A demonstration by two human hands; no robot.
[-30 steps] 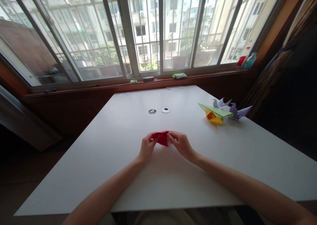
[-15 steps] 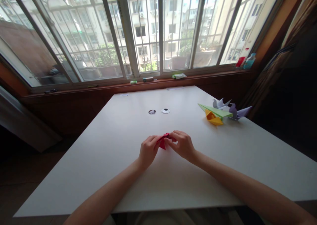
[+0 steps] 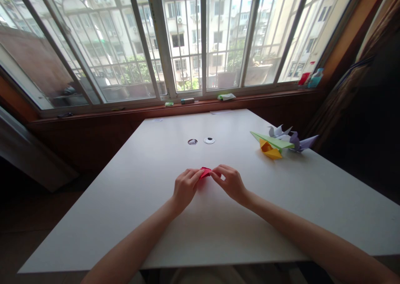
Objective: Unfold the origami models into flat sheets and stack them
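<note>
Red paper (image 3: 205, 173) pinched between two hands on a big white surface (image 3: 125, 217)

OK, starting at the left: the left hand (image 3: 186, 186) has its fingers (image 3: 196, 174) pressed together on the left end of the red paper, knuckles up. Farther back there's a round fitting (image 3: 192, 142) set in the surface. Then the red paper itself, right of the left fingers and left of the right ones. What shows of it runs roughly side to side, but fingers cover both ends, so I can't really call its long axis. Behind it is a second round fitting (image 3: 209, 140). Next, the right hand (image 3: 231, 182), its fingers narrowed to a pinch at the paper's right end. Neither hand is nearer tbh, both are on it. Well apart on the right: a boat-like yellow fold (image 3: 270, 150) in front of a pale green paper plane (image 3: 275, 140), a white paper crane (image 3: 279, 130) behind, then a purple one (image 3: 303, 143).
</note>
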